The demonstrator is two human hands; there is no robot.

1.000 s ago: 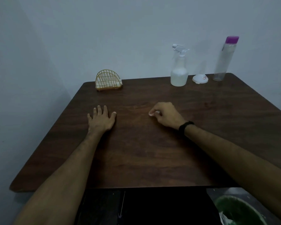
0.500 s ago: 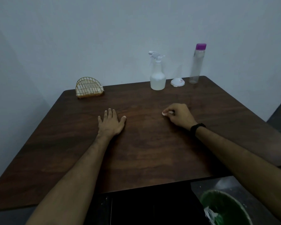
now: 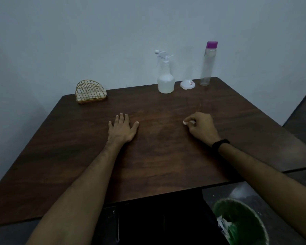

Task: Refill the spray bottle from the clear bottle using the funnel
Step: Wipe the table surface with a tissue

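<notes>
While your forearms stretch across the dark wooden table [image 3: 166,156], both hands rest on its top, well short of the items lined up along the far edge. Down on the floor at your right, a green bucket [image 3: 240,225] sits beside the table. At the far edge, the clear bottle [image 3: 208,66] with its purple cap stands upright nearest the right corner, the white spray bottle [image 3: 165,76] upright further to the left, its trigger head on. At the far left, a gold wire holder [image 3: 90,91] stands apart from them. Your left hand [image 3: 122,129] lies flat, palm down, fingers straight. Your right hand [image 3: 200,128] is curled, fingertips pinching a small white object [image 3: 188,122] too small to identify. Between the two bottles lies the white funnel [image 3: 187,84], wide mouth down.
</notes>
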